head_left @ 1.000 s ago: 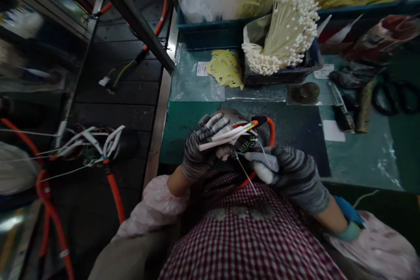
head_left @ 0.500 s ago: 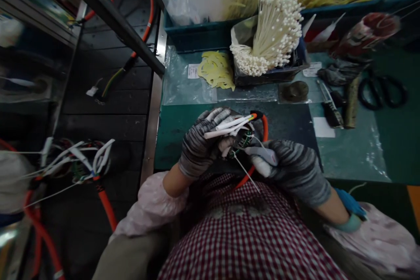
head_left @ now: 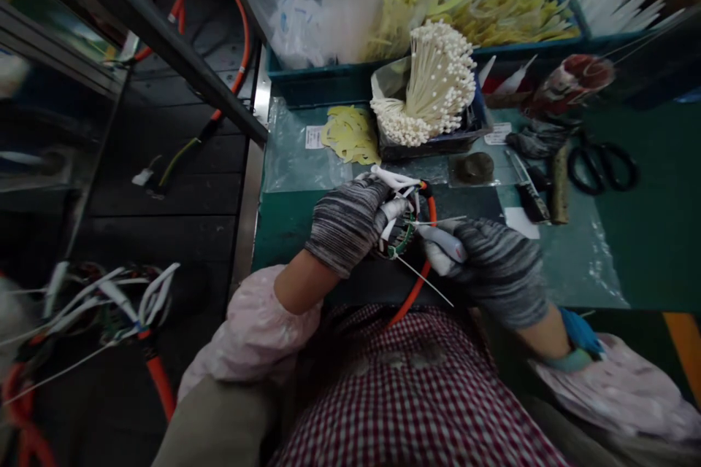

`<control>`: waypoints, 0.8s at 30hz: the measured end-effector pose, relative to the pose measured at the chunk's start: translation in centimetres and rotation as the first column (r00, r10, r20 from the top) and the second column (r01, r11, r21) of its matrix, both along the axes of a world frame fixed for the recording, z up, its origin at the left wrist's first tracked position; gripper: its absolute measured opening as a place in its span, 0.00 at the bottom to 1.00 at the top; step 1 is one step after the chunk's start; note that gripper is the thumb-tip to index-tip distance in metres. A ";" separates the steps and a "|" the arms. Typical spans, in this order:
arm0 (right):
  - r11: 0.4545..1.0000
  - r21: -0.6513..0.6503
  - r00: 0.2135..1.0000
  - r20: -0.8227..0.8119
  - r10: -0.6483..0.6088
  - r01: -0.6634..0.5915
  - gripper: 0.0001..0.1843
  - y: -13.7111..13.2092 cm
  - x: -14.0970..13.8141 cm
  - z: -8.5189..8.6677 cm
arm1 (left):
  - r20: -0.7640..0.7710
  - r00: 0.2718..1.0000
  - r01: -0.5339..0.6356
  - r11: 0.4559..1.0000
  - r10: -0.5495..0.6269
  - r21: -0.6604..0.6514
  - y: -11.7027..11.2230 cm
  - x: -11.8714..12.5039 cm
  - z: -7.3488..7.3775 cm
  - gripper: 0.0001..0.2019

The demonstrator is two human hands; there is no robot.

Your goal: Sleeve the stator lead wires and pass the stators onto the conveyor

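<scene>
My left hand (head_left: 347, 222), in a grey striped glove, is closed around a small wire assembly (head_left: 402, 222) with white leads, a green board and an orange cable (head_left: 419, 284) that runs down toward my lap. My right hand (head_left: 493, 263), gloved the same way, pinches a thin white cable tie (head_left: 424, 277) at the assembly's right side. Both hands meet over the green mat (head_left: 290, 219) at the table's near edge. The tie's tail sticks out toward my checked apron.
A box with a bundle of white cable ties (head_left: 424, 87) stands behind the hands, beside yellow pieces (head_left: 350, 133) on a plastic sheet. Black scissors (head_left: 602, 164) and small tools (head_left: 539, 186) lie at the right. Another wired assembly (head_left: 117, 299) hangs at lower left.
My left hand has turned the assembly, so the white leads now point up and away. The right hand stays on the tie. The view has shifted, and the table appears lower and more to the left.
</scene>
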State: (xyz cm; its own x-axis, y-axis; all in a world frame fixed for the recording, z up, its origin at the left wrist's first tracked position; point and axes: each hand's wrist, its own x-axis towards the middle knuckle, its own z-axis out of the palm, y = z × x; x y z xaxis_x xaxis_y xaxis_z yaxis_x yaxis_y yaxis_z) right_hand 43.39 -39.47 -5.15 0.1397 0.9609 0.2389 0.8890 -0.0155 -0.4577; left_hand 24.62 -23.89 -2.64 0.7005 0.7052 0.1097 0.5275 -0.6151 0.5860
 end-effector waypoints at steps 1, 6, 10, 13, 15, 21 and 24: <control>0.999 0.038 0.998 0.070 0.004 -0.007 0.15 0.3 0.1 -0.2 | -0.030 1.000 -0.004 1.000 0.005 0.006 0.4 0.3 0.1 0.17; 0.996 0.086 0.953 0.303 -0.015 -0.012 0.17 1.8 -0.1 -1.2 | -0.162 0.986 -0.034 0.999 0.035 0.005 1.8 2.0 0.7 0.20; 0.997 0.080 0.957 0.289 -0.020 -0.004 0.18 1.9 -0.4 -1.4 | -0.328 0.940 -0.097 0.995 0.094 0.007 1.8 3.7 2.1 0.22; 0.996 0.090 0.985 0.166 -0.042 0.027 0.18 0.8 -0.1 -1.3 | -0.408 0.907 -0.112 0.994 0.108 0.014 1.6 4.5 2.8 0.18; 0.991 0.091 0.995 -0.021 -0.098 0.100 0.16 -0.1 0.5 -1.3 | -0.392 0.913 -0.113 0.993 0.118 0.036 1.7 4.5 2.9 0.16; 0.881 0.108 0.822 -0.426 -0.378 0.461 0.22 1.2 5.6 -3.9 | -0.326 0.942 -0.093 0.996 0.083 -0.016 1.0 2.5 2.8 0.23; 0.847 0.194 0.837 -0.367 -0.406 0.496 0.28 4.5 9.2 -5.6 | -0.275 0.946 -0.182 0.983 0.170 -0.017 -0.1 1.1 1.7 0.24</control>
State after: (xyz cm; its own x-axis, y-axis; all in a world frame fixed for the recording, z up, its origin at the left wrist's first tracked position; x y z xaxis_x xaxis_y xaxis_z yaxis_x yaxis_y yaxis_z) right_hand 52.60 -35.00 -10.79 0.6487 0.6746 0.3524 0.6301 -0.2163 -0.7458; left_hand 25.75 -23.98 -0.96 0.5639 0.8198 -0.0993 0.7679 -0.4763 0.4283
